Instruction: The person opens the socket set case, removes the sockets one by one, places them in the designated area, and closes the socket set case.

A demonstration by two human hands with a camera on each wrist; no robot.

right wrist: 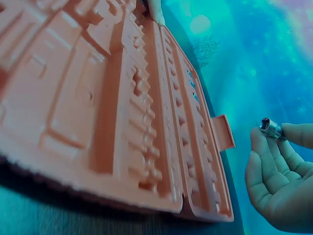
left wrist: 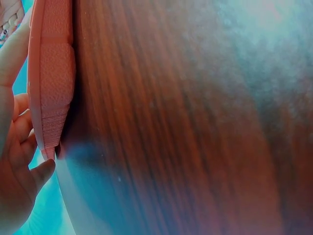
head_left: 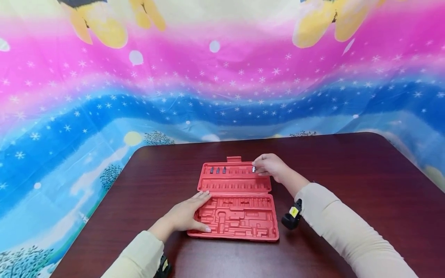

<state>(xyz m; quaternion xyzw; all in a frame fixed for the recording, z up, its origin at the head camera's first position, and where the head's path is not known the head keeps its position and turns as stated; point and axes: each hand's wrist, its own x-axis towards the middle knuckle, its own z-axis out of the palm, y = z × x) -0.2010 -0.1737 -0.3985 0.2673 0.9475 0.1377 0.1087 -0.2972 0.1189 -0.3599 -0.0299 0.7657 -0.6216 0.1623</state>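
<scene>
A red plastic tool case [head_left: 236, 192] lies unfolded on the table, its moulded recesses facing up. My left hand [head_left: 187, 212] rests spread over the left edge of the near half, fingers near the hinge and thumb over the recesses. Between thumb and fingertips, my right hand [head_left: 271, 167] pinches a small shiny metal socket [right wrist: 271, 128] above the right end of the far half. The socket's hollow end shows in the right wrist view. Three dark screwdriver bits [head_left: 218, 170] stand in a row in slots at the left of the far half.
The dark wooden table [head_left: 156, 166] carries the case near its middle. Behind it hangs a colourful printed cloth [head_left: 222, 96]. A latch tab [head_left: 234, 159] juts from the case's far edge. Black cameras sit at both wrists, the right wrist camera [head_left: 292, 216] beside the case.
</scene>
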